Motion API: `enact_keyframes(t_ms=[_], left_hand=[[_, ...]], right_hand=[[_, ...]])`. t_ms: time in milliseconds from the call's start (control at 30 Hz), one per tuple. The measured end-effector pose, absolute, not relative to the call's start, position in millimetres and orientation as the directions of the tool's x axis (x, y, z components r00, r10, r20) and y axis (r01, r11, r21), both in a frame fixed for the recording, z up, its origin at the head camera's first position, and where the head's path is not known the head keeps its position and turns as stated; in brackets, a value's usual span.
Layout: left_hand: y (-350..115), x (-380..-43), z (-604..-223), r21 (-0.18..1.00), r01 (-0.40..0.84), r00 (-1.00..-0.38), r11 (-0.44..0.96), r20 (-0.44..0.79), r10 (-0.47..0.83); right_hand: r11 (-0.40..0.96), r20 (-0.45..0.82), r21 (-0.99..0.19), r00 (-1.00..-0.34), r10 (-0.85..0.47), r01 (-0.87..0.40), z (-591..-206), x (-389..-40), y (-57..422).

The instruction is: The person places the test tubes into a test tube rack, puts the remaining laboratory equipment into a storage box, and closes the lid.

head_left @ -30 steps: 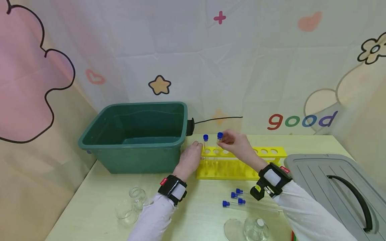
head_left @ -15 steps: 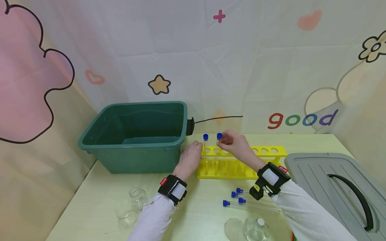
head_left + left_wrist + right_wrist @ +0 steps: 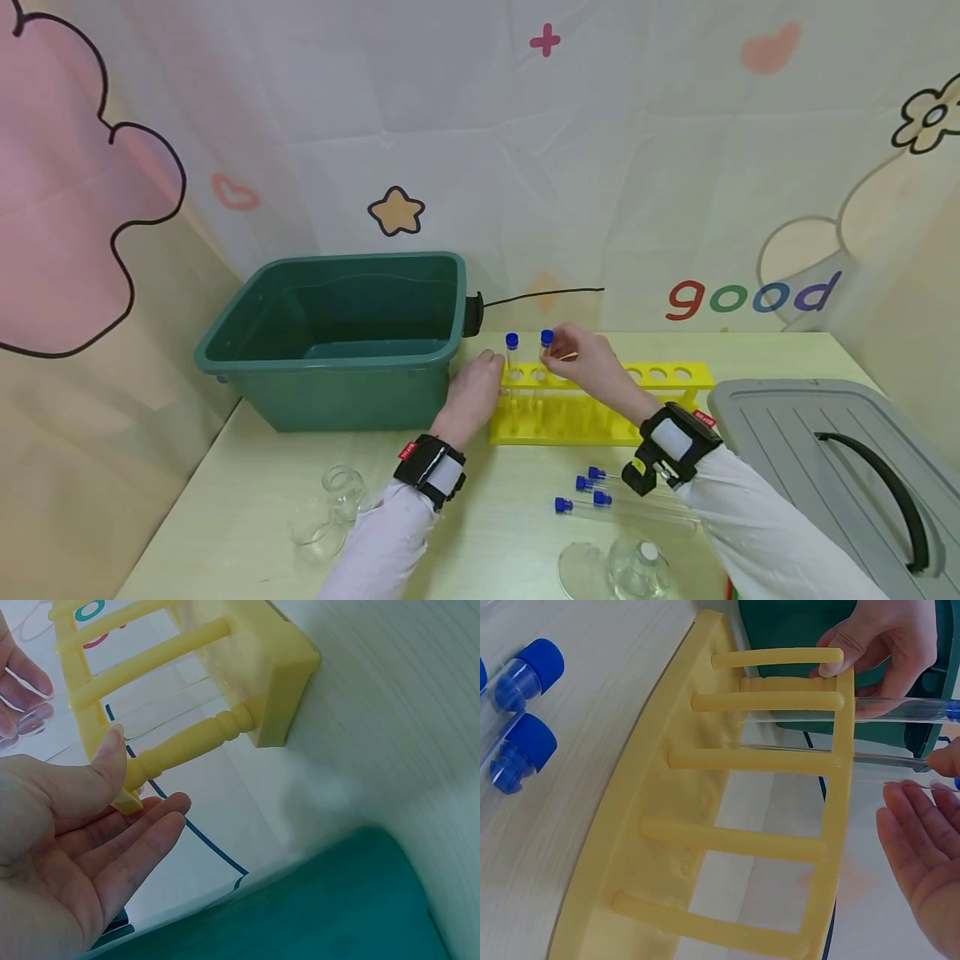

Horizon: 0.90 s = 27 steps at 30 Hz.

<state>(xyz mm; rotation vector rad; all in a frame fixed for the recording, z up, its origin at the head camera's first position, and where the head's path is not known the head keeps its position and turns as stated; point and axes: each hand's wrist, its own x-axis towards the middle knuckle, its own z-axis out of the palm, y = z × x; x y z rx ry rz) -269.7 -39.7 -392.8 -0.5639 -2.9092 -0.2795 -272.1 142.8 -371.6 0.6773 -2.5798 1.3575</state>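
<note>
A yellow test tube rack (image 3: 592, 435) stands in the middle of the table. My left hand (image 3: 476, 392) pinches the left end of its top plate, with the thumb on top and fingers below, as the left wrist view shows. One blue-capped glass test tube (image 3: 512, 343) stands in the leftmost hole. My right hand (image 3: 591, 368) pinches a second blue-capped test tube (image 3: 889, 760) just below its cap. That tube passes down through the second hole, its lower part inside the rack. Several more capped tubes (image 3: 564, 506) lie on the table in front of the rack.
A green bin (image 3: 352, 398) stands close to the left of the rack. On the right lies a grey lid (image 3: 787, 467) with a black handle. Clear glassware (image 3: 345, 492) sits at front left, and a glass flask (image 3: 636, 575) beside a glass dish (image 3: 581, 571) at front.
</note>
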Motion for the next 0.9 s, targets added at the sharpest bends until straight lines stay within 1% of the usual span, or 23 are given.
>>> enact_keyframes(t_ms=[500,733,900], left_hand=[[-38.8,-270.0,-392.0,0.157,0.377,-0.92,0.913,0.181,0.348],[-38.3,-269.9,-393.0,0.155,0.364,-0.926,0.918,0.169,0.339],[-38.2,-269.6,-392.6,0.157,0.363,-0.926,0.919,0.171,0.337]], right_hand=[[0.539,0.321,-0.723,-0.9,-0.294,-0.433,-368.3,-269.0,146.8],[0.541,0.34,-0.705,-0.888,-0.31,-0.458,-360.1,-260.1,160.0],[0.557,0.389,-0.666,-0.868,-0.308,-0.496,-356.2,-253.3,172.8]])
